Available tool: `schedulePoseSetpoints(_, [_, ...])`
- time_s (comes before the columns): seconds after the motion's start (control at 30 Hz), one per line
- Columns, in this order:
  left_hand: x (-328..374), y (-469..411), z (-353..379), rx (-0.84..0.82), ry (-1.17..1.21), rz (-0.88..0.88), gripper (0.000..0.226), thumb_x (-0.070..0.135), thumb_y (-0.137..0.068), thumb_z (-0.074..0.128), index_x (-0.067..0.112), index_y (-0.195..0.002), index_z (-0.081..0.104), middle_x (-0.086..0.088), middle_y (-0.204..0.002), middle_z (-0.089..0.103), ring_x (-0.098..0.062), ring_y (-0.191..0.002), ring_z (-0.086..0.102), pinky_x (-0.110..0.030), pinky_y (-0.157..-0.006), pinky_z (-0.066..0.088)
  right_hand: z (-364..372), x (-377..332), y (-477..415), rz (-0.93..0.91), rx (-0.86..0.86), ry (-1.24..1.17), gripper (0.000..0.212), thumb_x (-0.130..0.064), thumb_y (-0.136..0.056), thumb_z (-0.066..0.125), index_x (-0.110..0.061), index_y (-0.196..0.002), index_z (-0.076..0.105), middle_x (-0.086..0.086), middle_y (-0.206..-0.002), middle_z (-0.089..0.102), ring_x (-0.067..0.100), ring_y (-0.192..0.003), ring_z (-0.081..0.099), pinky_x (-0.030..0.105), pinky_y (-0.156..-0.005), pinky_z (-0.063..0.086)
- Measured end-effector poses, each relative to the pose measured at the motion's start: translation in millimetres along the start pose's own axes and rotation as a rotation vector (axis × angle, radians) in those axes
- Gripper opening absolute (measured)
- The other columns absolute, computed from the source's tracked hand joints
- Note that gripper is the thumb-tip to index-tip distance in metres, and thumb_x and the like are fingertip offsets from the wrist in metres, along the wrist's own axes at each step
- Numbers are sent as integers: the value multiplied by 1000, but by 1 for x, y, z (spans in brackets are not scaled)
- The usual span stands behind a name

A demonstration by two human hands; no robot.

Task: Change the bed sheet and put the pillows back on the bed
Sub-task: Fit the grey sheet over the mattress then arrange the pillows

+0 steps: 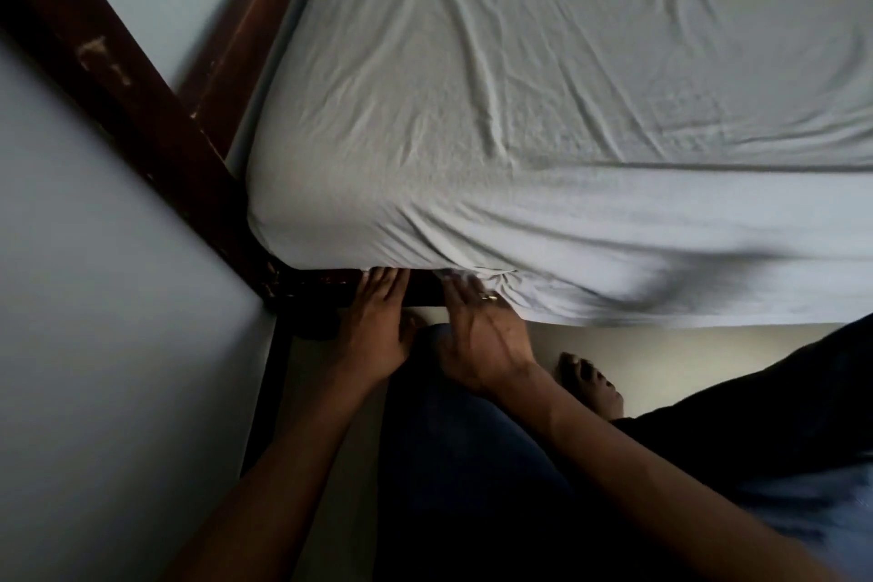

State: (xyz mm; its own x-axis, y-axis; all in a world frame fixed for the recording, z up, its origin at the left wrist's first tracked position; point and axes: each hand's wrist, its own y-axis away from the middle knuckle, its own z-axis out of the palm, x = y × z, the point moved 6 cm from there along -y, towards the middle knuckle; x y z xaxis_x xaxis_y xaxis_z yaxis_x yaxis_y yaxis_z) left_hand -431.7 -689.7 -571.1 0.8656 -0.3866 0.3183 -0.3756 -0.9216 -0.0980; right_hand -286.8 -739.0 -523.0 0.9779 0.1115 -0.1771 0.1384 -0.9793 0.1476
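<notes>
Closest to the camera, a leg in blue jeans (pixel 472 449) fills the lower middle, and a bare foot (pixel 593 385) stands on the pale floor (pixel 671 354) just under the overhang of the bed. Both forearms reach forward from the bottom edge to the near corner of the bed. The left hand (pixel 375 326) lies flat with straight fingers, holding nothing, its fingertips touching the bottom edge of the mattress where it meets the dark wooden rail (pixel 425 287). Just to its right, the right hand (pixel 482 340), with a ring (pixel 489 296) on one finger, also has its fingers stretched out rather than curled; their tips press into the bunched hem of the white sheet (pixel 519 109), though blur there hides the exact contact. The sheet is already over the mattress, pulled snug round the near corner, with loose wrinkles across the top and its lower edge hanging free along the side to the right. Beyond the corner, dark scuffed wooden beams (pixel 118 76) of the bed frame run up against a pale wall (pixel 94 345).
</notes>
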Motion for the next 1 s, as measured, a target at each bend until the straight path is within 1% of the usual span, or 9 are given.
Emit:
schedulePoseSetpoints(0.07, [8,5,-10,110,51,11,55,19,-83,58,1,-135,60,-20,-139,59,-38,-132,53,-47,-111,44,7,3,-11,4,-74,-7,87,-45,-92,55,-9,-160,15,11,-165,24,30,-151,25,43,-122,22])
schedulePoseSetpoints(0.13, [24,4,-19,169,75,99,50,20,-84,43,-1,-121,69,-20,-127,67,-35,-120,63,-46,-104,51,9,13,-22,107,-56,-20,82,-46,-88,61,-12,-155,27,10,-153,43,31,-139,43,42,-109,39])
schedulePoseSetpoints(0.37, [24,-8,8,-145,-113,144,85,38,-84,57,15,-159,25,-6,-163,32,-22,-152,23,-54,-124,1,9,2,-18,82,18,14,82,-52,-90,54,-2,-151,35,19,-153,41,36,-144,37,51,-123,21])
schedulePoseSetpoints(0.53, [17,-1,-22,208,39,107,51,19,-81,51,1,-127,66,-17,-128,67,-31,-118,64,-43,-105,49,32,10,-11,-50,34,86,83,-43,-91,48,5,-155,26,25,-159,33,40,-148,32,49,-125,19])
schedulePoseSetpoints(0.6, [4,6,-25,281,5,-1,55,25,-83,46,-5,-125,65,-22,-126,67,-35,-117,64,-45,-106,49,30,17,-28,-7,-1,146,89,-49,-94,49,4,-157,16,24,-158,32,39,-145,34,49,-126,13])
schedulePoseSetpoints(0.73, [-10,0,3,-46,-198,-41,94,49,-78,58,-1,-153,31,-21,-157,36,-35,-148,28,-55,-124,12,20,10,-24,-14,19,100,97,-59,-85,36,4,-157,20,22,-158,33,36,-146,33,51,-126,11])
schedulePoseSetpoints(0.83, [-12,-7,-1,-123,-269,-57,97,52,-79,60,6,-156,25,-16,-159,32,-33,-149,26,-53,-124,14,19,26,-8,60,88,70,92,-54,-84,43,3,-155,28,21,-157,37,36,-148,31,49,-126,16])
schedulePoseSetpoints(0.93, [2,-15,-30,-105,-218,-87,47,38,-91,56,9,-128,58,-18,-126,62,-36,-115,61,-43,-97,50,18,66,-8,157,71,72,85,-48,-78,52,-7,-150,34,14,-151,41,31,-144,34,46,-123,20])
schedulePoseSetpoints(1.0, [30,-19,-49,2,-198,-13,25,33,-94,54,12,-90,68,-17,-88,70,-37,-82,68,-38,-70,53,18,77,-12,170,79,99,74,-44,-73,60,-14,-138,43,7,-137,52,28,-132,45,45,-118,26])
